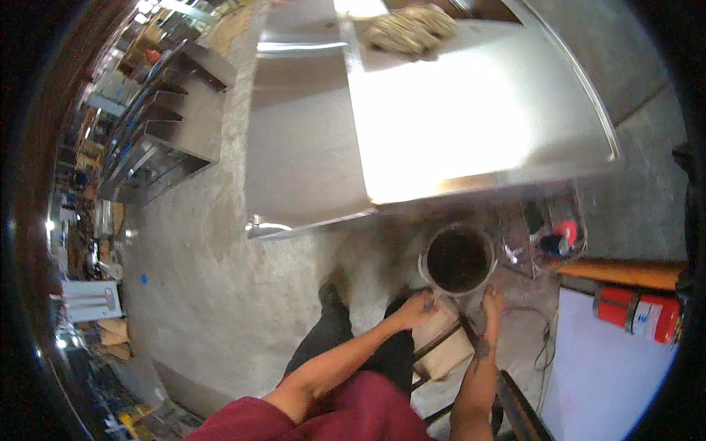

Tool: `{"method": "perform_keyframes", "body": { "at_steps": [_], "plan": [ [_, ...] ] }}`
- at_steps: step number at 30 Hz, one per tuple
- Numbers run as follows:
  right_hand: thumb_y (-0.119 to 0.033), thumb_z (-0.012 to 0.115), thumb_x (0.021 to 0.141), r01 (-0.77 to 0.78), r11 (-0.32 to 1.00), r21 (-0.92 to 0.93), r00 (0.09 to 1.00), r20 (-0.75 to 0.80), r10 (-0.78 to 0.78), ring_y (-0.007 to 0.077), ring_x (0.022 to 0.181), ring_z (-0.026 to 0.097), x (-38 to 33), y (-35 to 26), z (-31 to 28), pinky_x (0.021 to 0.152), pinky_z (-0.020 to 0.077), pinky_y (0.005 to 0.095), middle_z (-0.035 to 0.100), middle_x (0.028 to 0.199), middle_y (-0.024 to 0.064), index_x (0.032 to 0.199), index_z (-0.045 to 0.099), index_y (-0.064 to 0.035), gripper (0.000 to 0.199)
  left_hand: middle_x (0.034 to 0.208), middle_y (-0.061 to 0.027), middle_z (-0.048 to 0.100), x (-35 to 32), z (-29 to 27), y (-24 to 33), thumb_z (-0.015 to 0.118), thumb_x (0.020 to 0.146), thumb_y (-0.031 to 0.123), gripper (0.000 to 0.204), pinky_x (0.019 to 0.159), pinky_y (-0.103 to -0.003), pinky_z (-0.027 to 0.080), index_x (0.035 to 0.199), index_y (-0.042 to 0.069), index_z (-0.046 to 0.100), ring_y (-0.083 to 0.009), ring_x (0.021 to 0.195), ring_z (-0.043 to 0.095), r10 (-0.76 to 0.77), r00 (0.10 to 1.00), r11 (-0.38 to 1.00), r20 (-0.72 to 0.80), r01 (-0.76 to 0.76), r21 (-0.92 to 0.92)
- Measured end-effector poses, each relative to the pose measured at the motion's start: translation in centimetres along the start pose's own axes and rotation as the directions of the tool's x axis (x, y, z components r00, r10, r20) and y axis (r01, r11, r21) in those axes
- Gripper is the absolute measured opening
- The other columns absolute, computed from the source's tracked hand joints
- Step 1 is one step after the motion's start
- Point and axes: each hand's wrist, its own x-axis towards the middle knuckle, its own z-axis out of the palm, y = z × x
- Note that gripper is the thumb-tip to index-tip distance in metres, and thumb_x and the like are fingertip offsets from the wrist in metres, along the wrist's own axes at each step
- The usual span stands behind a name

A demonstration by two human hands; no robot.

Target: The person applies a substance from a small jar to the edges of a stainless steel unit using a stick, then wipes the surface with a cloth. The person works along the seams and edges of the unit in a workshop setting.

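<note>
A round bucket [460, 259] with a pale rim and dark contents is below the near edge of a shiny metal table [301, 154]. At the bucket's near left side, my left hand [418, 309] is closed, with its fingers curled by the rim. On the near right side, my right hand [493, 300] is also closed against the rim. Both hands are slightly blurred, and the exact grip of the fingers is hard to make out. What fills the bucket is too dark to name.
A tan cloth-like bundle [410, 31] lies on the table. To the right are a crate [518, 239] of small items, an orange beam [625, 272], a red fire extinguisher [647, 316] and a white panel [599, 367]. Brown cardboard [445, 353] is by my legs. Dark metal frames [158, 147] stand left.
</note>
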Motion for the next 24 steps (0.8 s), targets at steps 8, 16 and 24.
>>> {"method": "perform_keyframes", "body": {
  "at_steps": [8, 16, 24],
  "plan": [
    [-0.038, 0.05, 0.114, -0.641, 0.481, 0.598, 0.651, 0.755, -0.071, 0.0212, 0.125, 0.061, -15.6, -37.4, 2.8, 0.112, 0.047, 0.0367, 0.065, 0.135, 0.0097, 0.146, 0.061, -0.0047, 0.047, 0.114, -0.0123, 0.071, -23.1, -12.8, 6.2, 0.08, 0.104, 0.038, 0.062, 0.086, -0.035, 0.062, 0.147, 0.002, 0.052, -0.0171, 0.098, 0.071, -0.18, 0.928, 0.787, -0.326, -0.062, -0.614],
    [-0.024, 0.07, 0.113, -0.229, 0.671, 0.705, 0.692, 0.603, -0.397, 0.0062, 0.089, 0.062, -26.9, -56.5, 3.2, 0.077, 0.0539, 0.0269, 0.071, 0.106, 0.0004, 0.129, 0.069, -0.003, 0.027, 0.107, -0.0071, 0.076, -44.9, -26.3, 2.5, 0.073, 0.11, 0.035, 0.039, 0.08, -0.03, 0.058, 0.127, 0.0, 0.068, -0.0134, 0.092, 0.071, -0.033, 0.778, 0.906, -0.628, -0.242, -0.348],
    [-0.022, 0.07, 0.111, -0.021, 0.73, 0.683, 0.762, 0.484, -0.43, 0.01, 0.081, 0.061, -30.5, -66.0, 1.6, 0.071, 0.0517, 0.0302, 0.071, 0.091, 0.0067, 0.101, 0.063, -0.0022, 0.023, 0.106, -0.0056, 0.075, -53.1, -29.7, 4.8, 0.073, 0.11, 0.026, 0.028, 0.087, -0.03, 0.056, 0.118, -0.001, 0.069, -0.0119, 0.097, 0.069, 0.079, 0.48, 0.879, -0.874, -0.446, -0.166]
  ]
}}
